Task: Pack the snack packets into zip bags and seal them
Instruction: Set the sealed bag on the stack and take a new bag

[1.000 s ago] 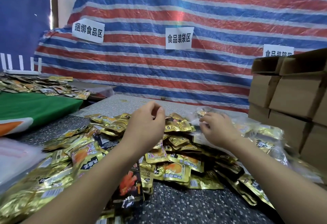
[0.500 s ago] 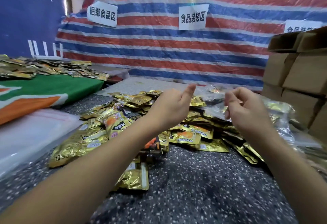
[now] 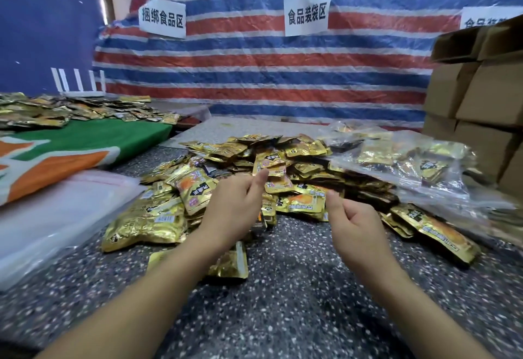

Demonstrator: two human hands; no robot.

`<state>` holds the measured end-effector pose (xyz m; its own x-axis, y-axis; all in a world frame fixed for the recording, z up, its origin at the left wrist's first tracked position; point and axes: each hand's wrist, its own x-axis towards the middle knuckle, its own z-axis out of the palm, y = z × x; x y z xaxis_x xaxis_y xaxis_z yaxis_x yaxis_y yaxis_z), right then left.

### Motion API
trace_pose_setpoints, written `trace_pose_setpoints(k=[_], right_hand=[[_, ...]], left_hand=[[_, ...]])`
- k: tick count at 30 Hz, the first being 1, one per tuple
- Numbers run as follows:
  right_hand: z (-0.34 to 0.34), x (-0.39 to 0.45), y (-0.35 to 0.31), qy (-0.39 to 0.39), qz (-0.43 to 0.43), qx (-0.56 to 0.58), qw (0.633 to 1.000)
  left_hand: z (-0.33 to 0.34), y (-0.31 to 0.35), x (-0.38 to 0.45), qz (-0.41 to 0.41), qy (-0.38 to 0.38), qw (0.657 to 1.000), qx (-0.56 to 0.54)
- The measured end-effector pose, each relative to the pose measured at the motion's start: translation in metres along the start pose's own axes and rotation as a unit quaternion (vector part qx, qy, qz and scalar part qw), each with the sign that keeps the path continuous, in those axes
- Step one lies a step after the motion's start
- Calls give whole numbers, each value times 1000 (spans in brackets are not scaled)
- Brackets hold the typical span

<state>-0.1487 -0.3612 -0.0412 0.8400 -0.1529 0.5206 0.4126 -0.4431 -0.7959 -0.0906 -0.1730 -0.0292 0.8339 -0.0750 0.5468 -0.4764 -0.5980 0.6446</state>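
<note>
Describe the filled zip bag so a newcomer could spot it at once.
Start at the stacked cardboard boxes on the right. Just in front of them, on the speckled table, lies the filled zip bag. Unlike the loose gold packets beside it, its packets sit behind clear plastic.

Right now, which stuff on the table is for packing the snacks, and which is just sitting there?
For the job:
- gold snack packets
- filled zip bags
- empty clear bags

Just lying about:
- cardboard boxes
- green and orange cloth
- paper signs
</note>
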Motion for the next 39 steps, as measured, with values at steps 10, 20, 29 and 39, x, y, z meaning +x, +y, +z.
trace_pose_setpoints(k=[10, 20, 29, 39], right_hand=[[9, -10, 13, -71, 17, -28, 997], [14, -14, 10, -95, -29, -69, 993], [15, -15, 14, -111, -48, -75, 990], [15, -16, 13, -118, -62, -91, 987]], left_hand=[[-56, -35, 39, -18, 62, 987, 144], [-137, -183, 66, -325, 17, 862, 388], [-136, -202, 50, -318, -71, 842, 429], [-129, -155, 57, -317, -48, 854, 410]])
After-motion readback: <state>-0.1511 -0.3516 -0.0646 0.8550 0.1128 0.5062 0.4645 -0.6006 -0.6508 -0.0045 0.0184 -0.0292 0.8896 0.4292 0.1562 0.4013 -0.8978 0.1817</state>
